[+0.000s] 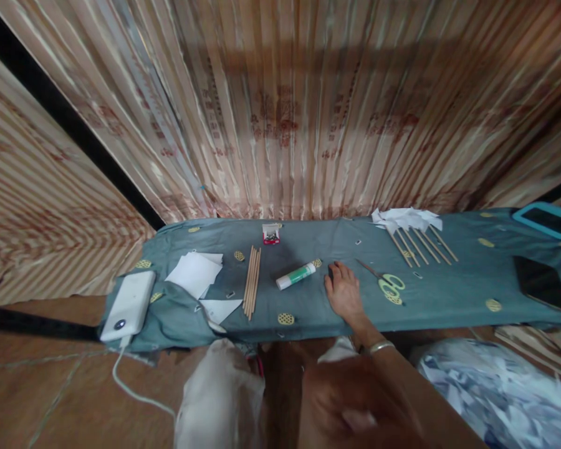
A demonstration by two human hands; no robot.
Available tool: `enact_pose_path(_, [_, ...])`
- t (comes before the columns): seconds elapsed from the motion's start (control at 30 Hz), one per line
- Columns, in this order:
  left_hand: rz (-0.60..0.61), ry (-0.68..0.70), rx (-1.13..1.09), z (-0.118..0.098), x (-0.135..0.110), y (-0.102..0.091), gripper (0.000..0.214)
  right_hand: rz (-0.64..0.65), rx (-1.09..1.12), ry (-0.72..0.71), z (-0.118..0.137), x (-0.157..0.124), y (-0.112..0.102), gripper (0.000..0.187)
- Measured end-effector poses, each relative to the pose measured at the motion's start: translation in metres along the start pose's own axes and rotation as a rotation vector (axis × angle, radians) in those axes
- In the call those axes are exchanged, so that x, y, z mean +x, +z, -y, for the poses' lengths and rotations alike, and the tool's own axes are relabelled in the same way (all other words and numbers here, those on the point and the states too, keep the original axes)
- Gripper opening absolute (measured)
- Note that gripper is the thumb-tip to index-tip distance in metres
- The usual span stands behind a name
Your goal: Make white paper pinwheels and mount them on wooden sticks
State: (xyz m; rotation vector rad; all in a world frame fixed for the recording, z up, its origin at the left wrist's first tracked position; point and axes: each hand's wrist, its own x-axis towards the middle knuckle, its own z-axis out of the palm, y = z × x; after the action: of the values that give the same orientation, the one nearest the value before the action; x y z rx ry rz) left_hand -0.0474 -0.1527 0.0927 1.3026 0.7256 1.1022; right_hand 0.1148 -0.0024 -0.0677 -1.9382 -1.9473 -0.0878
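Observation:
My right hand (344,290), with a bracelet (382,345) at the wrist, lies palm down on the cloth-covered table. Its fingers rest on the cloth, the thumb a little apart, and no held thing shows. Just left of it is a white and green glue stick (296,275) on its side. To its right lie scissors (387,284) with yellow-green handles. A blurred brown shape (355,399) close to the camera, low in view, may be my left hand; its fingers cannot be made out.
Wooden sticks (252,282), white paper pieces (196,273) and a small red box (271,234) lie on the left half. White paper flags on sticks (407,219) lie at right, near a dark phone (541,284) and blue-framed device (548,219). A white power bank (129,305) trails a cable.

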Motion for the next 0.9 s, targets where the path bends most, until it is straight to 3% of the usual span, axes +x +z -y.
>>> enact_pose_path(0.13, [-0.306, 0.049, -0.02, 0.012, 0.055, -0.024, 0.049, 0.001, 0.004, -0.004, -0.001, -0.001, 0.0, 0.041])
enact_pose_path(0.2, [-0.524, 0.077, 0.045, 0.02, 0.078, -0.047, 0.036, -0.002, 0.002, -0.011, -0.001, -0.001, -0.001, 0.041])
enact_pose_path(0.27, [-0.655, 0.109, 0.113, 0.03, 0.094, -0.075, 0.021, -0.003, -0.005, -0.013, -0.001, -0.002, -0.002, 0.041])
enact_pose_path(0.37, [-0.703, 0.086, 0.337, 0.042, 0.099, -0.125, 0.017, 0.005, -0.015, -0.01, -0.001, -0.002, -0.003, 0.042])
enact_pose_path(0.5, [-0.853, 0.014, 0.655, 0.046, 0.078, -0.194, 0.025, 0.018, -0.018, -0.005, -0.001, -0.002, -0.004, 0.042])
enact_pose_path(0.67, [-0.824, -0.063, 1.215, 0.059, 0.043, -0.256, 0.027, 0.015, -0.02, -0.009, 0.0, -0.003, -0.005, 0.041])
enact_pose_path(0.77, [-0.76, -0.143, 1.317, 0.073, 0.031, -0.272, 0.035, 0.018, -0.021, -0.012, 0.0, -0.003, -0.005, 0.042])
enact_pose_path(0.9, [-0.702, -0.192, 1.307, 0.082, 0.024, -0.279, 0.035, 0.016, -0.018, -0.009, -0.001, -0.003, -0.006, 0.042])
